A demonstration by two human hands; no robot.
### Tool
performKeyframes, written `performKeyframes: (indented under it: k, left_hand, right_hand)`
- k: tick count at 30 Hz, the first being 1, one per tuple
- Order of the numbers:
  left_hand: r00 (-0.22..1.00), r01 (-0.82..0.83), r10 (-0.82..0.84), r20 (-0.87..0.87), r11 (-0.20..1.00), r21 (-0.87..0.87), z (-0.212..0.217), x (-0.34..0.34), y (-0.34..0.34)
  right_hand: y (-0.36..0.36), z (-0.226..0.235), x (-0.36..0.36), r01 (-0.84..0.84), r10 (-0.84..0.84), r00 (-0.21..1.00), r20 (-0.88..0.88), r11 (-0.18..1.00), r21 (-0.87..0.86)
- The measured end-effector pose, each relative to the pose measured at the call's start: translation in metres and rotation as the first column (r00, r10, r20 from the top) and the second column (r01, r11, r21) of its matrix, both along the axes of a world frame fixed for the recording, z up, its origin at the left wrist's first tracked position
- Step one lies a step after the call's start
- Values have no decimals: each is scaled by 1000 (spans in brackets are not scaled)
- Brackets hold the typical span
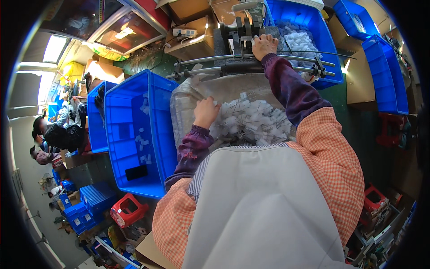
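**Left hand in the parts heap, right hand out at the machine**

Nearest the body, past the white apron, lies a heap of small white plastic parts (251, 123) in a clear bag on the counter. The left hand (206, 112) rests at the heap's left edge, fingers curled down into the parts; whether it grips one I cannot tell. The parts lie just to its right and below it, pointing every way, with no common long axis. The right hand (265, 46) reaches well beyond, fingers bent onto the dark machine (239, 33) above two curved metal rails (251, 62). A blue bin (139, 134) stands just left of the bag, a few parts inside; another blue bin of parts (309, 40) sits behind the machine. Other people work far off at the left.
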State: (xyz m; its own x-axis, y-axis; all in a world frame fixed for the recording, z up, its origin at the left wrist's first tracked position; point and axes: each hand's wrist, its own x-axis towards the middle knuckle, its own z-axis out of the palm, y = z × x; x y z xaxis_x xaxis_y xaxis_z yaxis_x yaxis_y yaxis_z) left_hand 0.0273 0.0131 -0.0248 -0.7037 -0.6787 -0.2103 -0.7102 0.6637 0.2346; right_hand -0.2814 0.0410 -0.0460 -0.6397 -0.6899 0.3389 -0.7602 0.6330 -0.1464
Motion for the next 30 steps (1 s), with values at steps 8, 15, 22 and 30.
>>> performKeyframes:
  k: [8, 15, 22, 30]
  left_hand:
    - [979, -3, 63, -192, 955, 296, -8, 16, -10]
    - [921, 22, 46, -387, 985, 170, 16, 6, -6]
    - [862, 6, 56, -504, 993, 120, 52, 0, -1]
    - [860, -24, 86, -503, 992, 127, 55, 11, -3]
  right_hand:
    - [37, -10, -45, -22, 22, 998, 52, 1000, 1]
    - [36, 16, -87, -103, 70, 988, 141, 964, 244]
    - [17, 16, -126, -215, 86, 946, 314, 889, 404]
    - [19, 16, -136, -396, 280, 895, 348, 857, 330]
